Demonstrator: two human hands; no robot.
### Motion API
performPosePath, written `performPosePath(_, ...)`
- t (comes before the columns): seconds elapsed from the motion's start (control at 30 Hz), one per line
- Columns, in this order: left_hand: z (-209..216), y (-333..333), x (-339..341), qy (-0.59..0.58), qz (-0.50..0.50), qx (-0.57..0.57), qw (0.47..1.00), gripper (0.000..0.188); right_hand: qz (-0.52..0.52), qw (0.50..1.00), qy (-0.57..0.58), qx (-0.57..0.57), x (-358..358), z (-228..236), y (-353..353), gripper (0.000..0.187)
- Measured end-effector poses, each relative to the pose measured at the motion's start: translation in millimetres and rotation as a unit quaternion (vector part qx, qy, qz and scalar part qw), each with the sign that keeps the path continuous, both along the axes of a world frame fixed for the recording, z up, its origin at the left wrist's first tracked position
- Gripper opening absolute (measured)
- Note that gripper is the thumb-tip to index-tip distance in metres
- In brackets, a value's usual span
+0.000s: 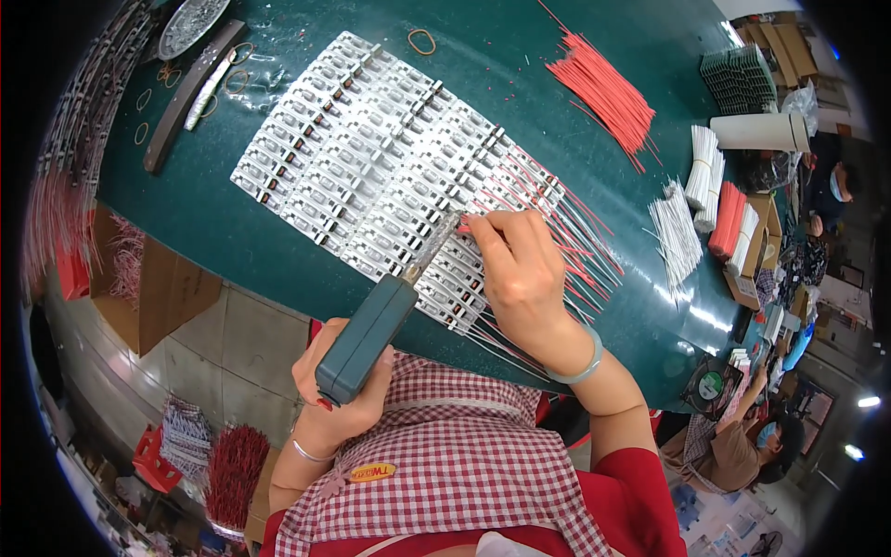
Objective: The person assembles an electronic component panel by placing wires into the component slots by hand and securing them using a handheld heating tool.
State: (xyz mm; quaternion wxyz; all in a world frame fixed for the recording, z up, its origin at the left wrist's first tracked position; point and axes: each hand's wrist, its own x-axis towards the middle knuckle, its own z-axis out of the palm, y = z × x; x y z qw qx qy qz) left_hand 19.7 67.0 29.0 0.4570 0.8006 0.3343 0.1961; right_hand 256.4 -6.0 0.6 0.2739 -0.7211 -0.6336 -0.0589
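My left hand (339, 381) is wrapped round the handle of a dark green soldering gun (367, 339). Its long metal tip reaches up to a panel of small white LED modules (371, 153) laid in rows on the table. My right hand (520, 265) is closed in a pinch beside the tip, with a short red wire end (467, 223) at its fingertips. Red and white wires (580, 246) trail off the panel's right side, partly under my right hand. The exact contact between tip, wire and module is too small to make out.
A loose bunch of red wires (608, 93) lies at the far right of the green table (501, 56), white wire bundles (676, 237) further right. At the left are a dark curved bar (190, 102), rubber bands and a metal dish (190, 26). A co-worker (742, 446) sits at the right.
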Motion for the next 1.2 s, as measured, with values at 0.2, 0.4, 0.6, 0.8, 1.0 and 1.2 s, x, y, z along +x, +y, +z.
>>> performPosePath(0.2,-13,-10,-15,0.0,0.026,-0.026,0.999,0.017,0.0,1.0,0.005,-0.012,-1,1,0,0.034)
performPosePath(0.4,-8,-7,-10,-0.022,0.04,-0.036,0.998,0.021,-0.007,1.0,-0.003,-0.011,-2,0,0,0.034)
performPosePath(0.6,0,-2,-3,-0.002,0.002,0.002,1.0,0.021,-0.008,1.0,-0.003,-0.013,-2,0,0,0.035)
performPosePath(0.8,-3,-5,-3,-0.004,0.029,-0.048,0.998,0.02,-0.011,1.0,-0.001,-0.013,-3,-2,0,0.036)
performPosePath(1.0,-9,-8,-13,-0.042,0.055,-0.018,0.997,0.022,-0.01,1.0,-0.009,-0.011,-4,0,-1,0.035)
performPosePath(1.2,-11,-16,-16,-0.059,0.083,-0.012,0.995,0.02,-0.015,1.0,-0.012,-0.011,-4,-1,0,0.035)
